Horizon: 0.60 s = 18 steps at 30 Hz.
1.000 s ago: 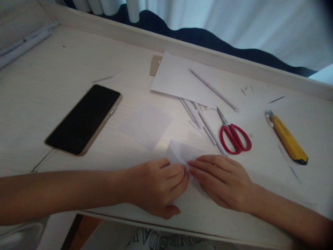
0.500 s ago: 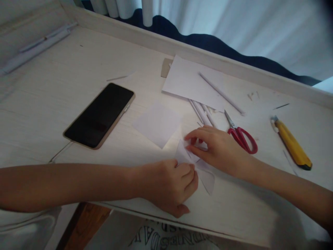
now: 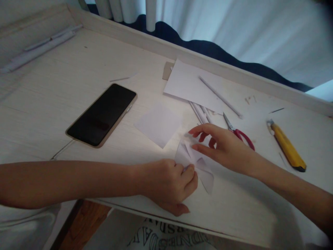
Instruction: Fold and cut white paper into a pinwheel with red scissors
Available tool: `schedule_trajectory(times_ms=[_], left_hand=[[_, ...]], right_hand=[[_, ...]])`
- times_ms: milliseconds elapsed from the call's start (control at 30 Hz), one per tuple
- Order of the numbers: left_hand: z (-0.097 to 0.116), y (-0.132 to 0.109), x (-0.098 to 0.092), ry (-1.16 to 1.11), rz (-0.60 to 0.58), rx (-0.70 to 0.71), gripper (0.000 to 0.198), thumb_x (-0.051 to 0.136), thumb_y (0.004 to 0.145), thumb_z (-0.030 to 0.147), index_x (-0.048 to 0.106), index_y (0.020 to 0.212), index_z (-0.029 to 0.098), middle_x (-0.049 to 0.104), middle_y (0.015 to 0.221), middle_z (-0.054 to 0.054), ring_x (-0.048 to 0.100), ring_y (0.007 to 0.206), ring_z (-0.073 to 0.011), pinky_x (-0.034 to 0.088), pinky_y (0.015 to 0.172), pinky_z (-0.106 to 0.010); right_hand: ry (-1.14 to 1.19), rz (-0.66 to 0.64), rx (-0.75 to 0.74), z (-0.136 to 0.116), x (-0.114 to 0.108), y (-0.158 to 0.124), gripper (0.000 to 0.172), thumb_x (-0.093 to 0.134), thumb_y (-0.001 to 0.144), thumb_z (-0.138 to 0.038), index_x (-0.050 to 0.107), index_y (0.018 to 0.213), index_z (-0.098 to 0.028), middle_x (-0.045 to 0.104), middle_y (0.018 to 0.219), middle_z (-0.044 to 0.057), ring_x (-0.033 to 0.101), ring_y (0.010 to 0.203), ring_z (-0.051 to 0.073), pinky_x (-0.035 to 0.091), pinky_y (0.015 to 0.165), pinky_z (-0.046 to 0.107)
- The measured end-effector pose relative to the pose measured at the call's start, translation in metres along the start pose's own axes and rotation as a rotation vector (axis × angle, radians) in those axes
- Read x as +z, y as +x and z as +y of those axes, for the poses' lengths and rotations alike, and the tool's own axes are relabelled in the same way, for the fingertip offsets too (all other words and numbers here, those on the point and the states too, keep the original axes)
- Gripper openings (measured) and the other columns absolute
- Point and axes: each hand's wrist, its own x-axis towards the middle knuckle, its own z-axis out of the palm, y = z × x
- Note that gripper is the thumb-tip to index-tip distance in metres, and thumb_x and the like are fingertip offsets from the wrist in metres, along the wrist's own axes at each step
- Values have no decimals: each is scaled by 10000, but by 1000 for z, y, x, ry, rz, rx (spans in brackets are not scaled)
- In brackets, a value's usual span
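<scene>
A white paper pinwheel (image 3: 207,175), cut and with points curled toward its middle, lies near the table's front edge. My left hand (image 3: 170,185) rests over its left side, fingers curled down onto the folded points at the middle. The hand covers part of the paper. Just above the upper right of the pinwheel is my right hand (image 3: 218,144), with thumb and fingers apart and nothing between them. A flat square of white paper (image 3: 158,125) lies to the upper left of the hands.
Beyond my right hand lie red-handled scissors (image 3: 243,137), partly covered by it, and a yellow utility knife (image 3: 288,146). A phone (image 3: 102,114) lies on the left with a cable. Farther back, a paper sheet (image 3: 192,85) and a thin rolled stick (image 3: 221,97) overlap other paper rolls.
My right hand has lifted off the paper and moved slightly right, its fingers spreading. My left hand stays on the pinwheel. The view has shifted slightly.
</scene>
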Motion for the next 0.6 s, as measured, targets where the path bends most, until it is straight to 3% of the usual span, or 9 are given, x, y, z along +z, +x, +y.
schedule_trajectory(times_ms=[133, 367, 600], left_hand=[[-1, 0, -1, -22, 1, 20, 563, 286, 769, 509, 550, 972, 55, 607, 979, -171, 550, 551, -163, 359, 404, -277], [-1, 0, -3, -19, -11, 2, 581, 289, 760, 527, 551, 976, 55, 609, 983, -166, 547, 539, -161, 375, 410, -282], [-1, -1, -2, -6, -3, 8, 571, 289, 763, 523, 561, 968, 65, 615, 980, -156, 543, 531, -155, 374, 414, -277]], right_hand=[[1, -47, -71, -2, -3, -1, 157, 543, 727, -120, 603, 840, -210, 613, 738, -16, 549, 638, 104, 426, 526, 213], [-179, 47, -55, 1, 3, -8, 250, 527, 743, -170, 565, 989, -190, 596, 868, 44, 541, 785, 172, 443, 627, 291], [70, -88, 103, 4, 7, -3, 263, 572, 722, -256, 563, 976, -191, 617, 765, 9, 553, 641, 123, 436, 545, 241]])
